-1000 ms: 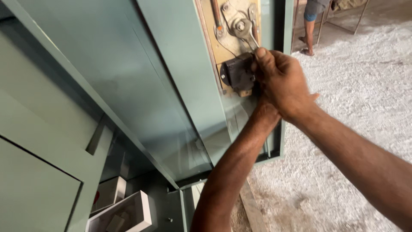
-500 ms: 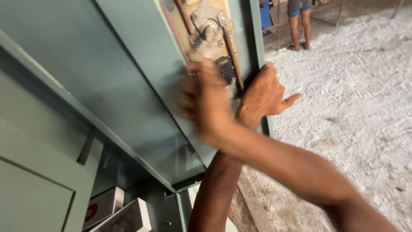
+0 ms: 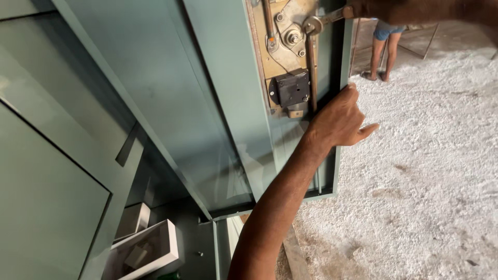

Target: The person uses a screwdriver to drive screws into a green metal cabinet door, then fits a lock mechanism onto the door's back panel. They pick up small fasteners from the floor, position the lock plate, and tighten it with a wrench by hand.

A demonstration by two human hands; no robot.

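Observation:
A green metal cabinet door stands open with a brass lock plate on its inner face. A black lock box is fixed low on the plate, with rods and a nut above it. My left hand grips the door's free edge just right of the lock box, fingers curled around the rim. My right hand is at the top edge of the view, shut on a metal spanner. The spanner's ring end sits on a nut at the top of the plate.
The cabinet body fills the left, with white boxes low inside it. Pale gravelly floor lies to the right. Another person's bare legs stand at the back, beyond the door edge.
My right hand has left the black lock box and risen to the top of the plate with the spanner. My left hand has stayed on the door edge.

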